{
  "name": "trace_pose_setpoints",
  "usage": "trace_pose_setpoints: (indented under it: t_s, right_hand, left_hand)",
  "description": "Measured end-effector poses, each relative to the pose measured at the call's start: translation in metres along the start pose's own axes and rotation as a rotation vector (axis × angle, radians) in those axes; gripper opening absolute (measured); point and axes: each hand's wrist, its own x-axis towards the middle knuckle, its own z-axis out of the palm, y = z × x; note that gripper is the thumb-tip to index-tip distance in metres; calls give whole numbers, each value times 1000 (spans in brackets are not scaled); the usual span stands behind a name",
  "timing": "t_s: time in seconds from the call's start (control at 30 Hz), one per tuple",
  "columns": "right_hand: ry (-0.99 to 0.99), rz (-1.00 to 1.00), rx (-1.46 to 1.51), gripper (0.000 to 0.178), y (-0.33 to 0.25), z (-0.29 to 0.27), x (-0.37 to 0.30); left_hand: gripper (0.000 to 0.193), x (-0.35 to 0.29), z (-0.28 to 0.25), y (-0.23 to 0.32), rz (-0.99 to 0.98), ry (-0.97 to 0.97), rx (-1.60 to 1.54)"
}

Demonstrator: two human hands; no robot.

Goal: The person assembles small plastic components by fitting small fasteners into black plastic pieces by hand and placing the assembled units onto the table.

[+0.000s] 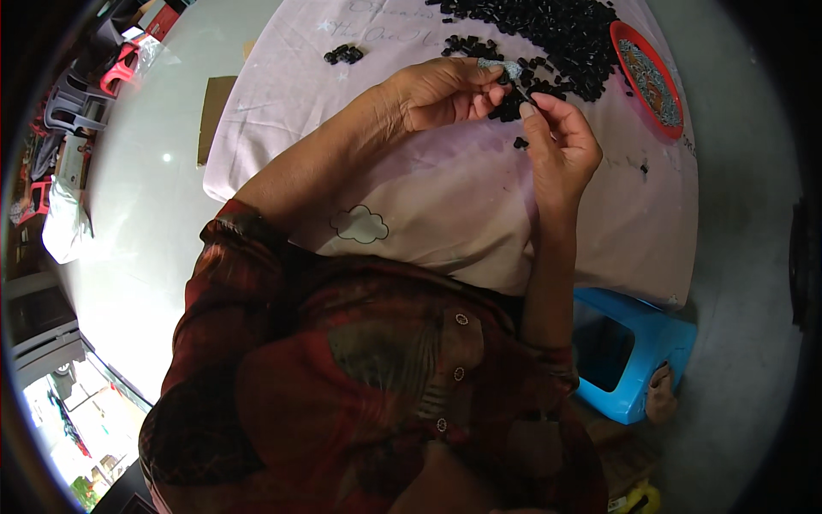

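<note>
My left hand (445, 92) is over the pink cloth, its thumb and forefinger pinched on a small black piece (503, 78). Right beside those fingertips shows a clump of small silvery pieces (503, 66); whether it lies in the hand or on the cloth I cannot tell. My right hand (561, 150) comes close from the right, thumb and forefinger pressed together at the black piece. What sits between them is too small to make out. Behind both hands spreads a large heap of small black pieces (548, 34), with a few strays (521, 143) nearer me.
A red oval tray (676, 127) of small silvery metal parts stands at the table's right. A small group of black pieces (344, 55) lies far left on the cloth (411, 197). Below the table's right edge is a blue plastic stool (629, 394). Grey chairs (77, 103) stand at left.
</note>
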Motion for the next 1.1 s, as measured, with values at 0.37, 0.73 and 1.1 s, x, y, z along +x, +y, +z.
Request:
trace_pose_setpoints:
  t_s: [0.37,0.73,1.1]
  right_hand:
    - [-33,-170,-56,15,7,6,-7]
    - [1,-137,115,16,-2,3,-7]
    - [-36,-20,215,15,-11,-1,-10]
  left_hand:
    - [14,-6,3,-23,71,66,-40]
    - [19,-14,5,-11,208,6,434]
    - [23,-18,5,-3,263,-74,666]
